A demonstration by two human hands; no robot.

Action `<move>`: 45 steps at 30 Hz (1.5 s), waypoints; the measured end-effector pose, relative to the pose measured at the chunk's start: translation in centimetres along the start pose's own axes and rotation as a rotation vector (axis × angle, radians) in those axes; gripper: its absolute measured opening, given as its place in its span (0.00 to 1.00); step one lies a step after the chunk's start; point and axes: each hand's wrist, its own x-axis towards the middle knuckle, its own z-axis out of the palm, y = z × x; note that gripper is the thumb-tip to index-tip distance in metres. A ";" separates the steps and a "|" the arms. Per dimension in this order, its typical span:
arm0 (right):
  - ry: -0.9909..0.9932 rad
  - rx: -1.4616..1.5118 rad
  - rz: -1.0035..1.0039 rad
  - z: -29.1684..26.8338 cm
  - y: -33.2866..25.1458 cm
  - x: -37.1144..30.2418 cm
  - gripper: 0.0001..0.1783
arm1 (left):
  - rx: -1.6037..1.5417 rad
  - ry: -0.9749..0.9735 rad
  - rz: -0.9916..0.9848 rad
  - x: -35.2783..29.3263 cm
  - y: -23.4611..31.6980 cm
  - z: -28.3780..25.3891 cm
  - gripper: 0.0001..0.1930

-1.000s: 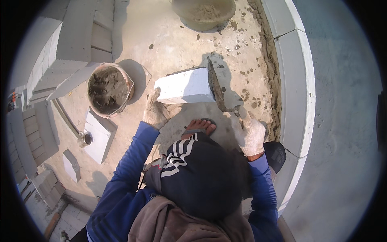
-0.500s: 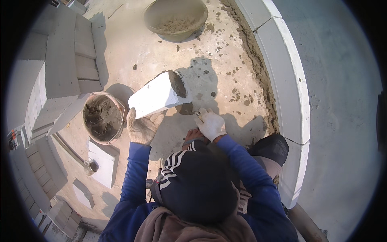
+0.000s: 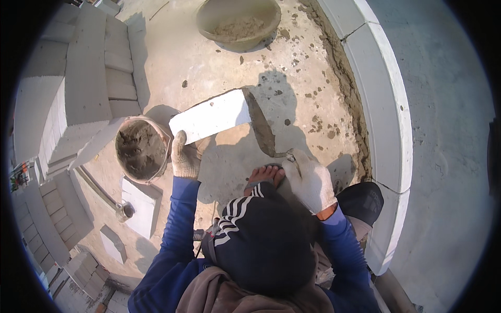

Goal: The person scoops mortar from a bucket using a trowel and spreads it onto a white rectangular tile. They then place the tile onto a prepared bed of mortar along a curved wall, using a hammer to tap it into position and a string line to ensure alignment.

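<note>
A white rectangular block (image 3: 211, 117) is held up off the floor by my left hand (image 3: 186, 156), whose gloved thumb and fingers clasp its left end. My right hand (image 3: 309, 178), also in a white glove, is closed round the short handle of a trowel (image 3: 269, 143). Grey mortar (image 3: 255, 112) runs as a dark strip from the block's right end down to the trowel; where the blade ends and the mortar begins is hard to tell. Left of the block stands a bucket (image 3: 142, 148) of wet mortar with a wire handle.
Ahead sits a wide basin (image 3: 239, 23) with some mortar in it. A low wall of white blocks (image 3: 378, 99) curves along the right, with mortar at its foot. Stacked blocks (image 3: 86, 68) rise at the left. A loose block (image 3: 140, 207) and a metal cup-like tool (image 3: 124, 211) lie nearer.
The block has turned so its bright face and mortared end show differently. My right hand has moved right and a little nearer, with the trowel now showing. My left hand keeps its hold.
</note>
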 end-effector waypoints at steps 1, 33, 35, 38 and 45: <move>-0.061 0.005 0.008 -0.3 0.4 0.4 0.18 | -0.016 0.005 -0.004 -0.1 -0.1 -0.2 0.36; -0.223 -0.043 0.111 7.2 8.8 4.7 0.24 | -0.051 -0.050 -0.168 -1.3 0.4 -1.0 0.38; -0.193 -0.128 0.111 9.1 9.0 4.1 0.25 | -0.018 -0.035 -0.197 -1.2 0.8 -0.3 0.37; -0.155 -0.198 0.161 10.7 7.9 3.0 0.28 | -0.014 -0.142 -0.113 -0.9 0.6 1.7 0.35; 0.503 -0.374 -0.206 6.5 3.9 1.4 0.28 | 0.147 -0.050 -0.286 0.7 -3.9 10.7 0.26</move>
